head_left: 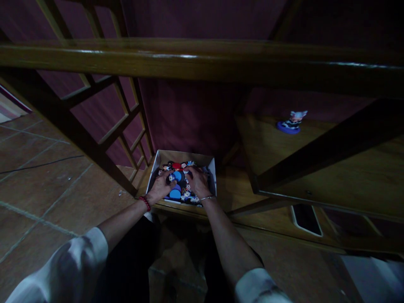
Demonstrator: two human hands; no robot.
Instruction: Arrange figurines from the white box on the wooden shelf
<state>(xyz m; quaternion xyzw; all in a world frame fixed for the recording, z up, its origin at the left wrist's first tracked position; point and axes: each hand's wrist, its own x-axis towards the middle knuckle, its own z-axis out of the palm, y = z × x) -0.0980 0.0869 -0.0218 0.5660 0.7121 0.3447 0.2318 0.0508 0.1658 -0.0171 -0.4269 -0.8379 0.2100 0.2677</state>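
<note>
Both hands are inside a white cardboard box filled with small painted figurines, several with round blue, purple or red bases. My left hand, with a red bead bracelet at the wrist, has its fingers closed on a figurine with a blue base. Curled beside it, my right hand reaches over the figurines from the right side. Its fingertips bend round something dark, and what they grip is too small to make out.
The box stands on a low wooden shelf next to a lattice panel. On a higher board to the right sits one figurine with a purple base. A phone lies lower right. A wooden rail crosses above.
</note>
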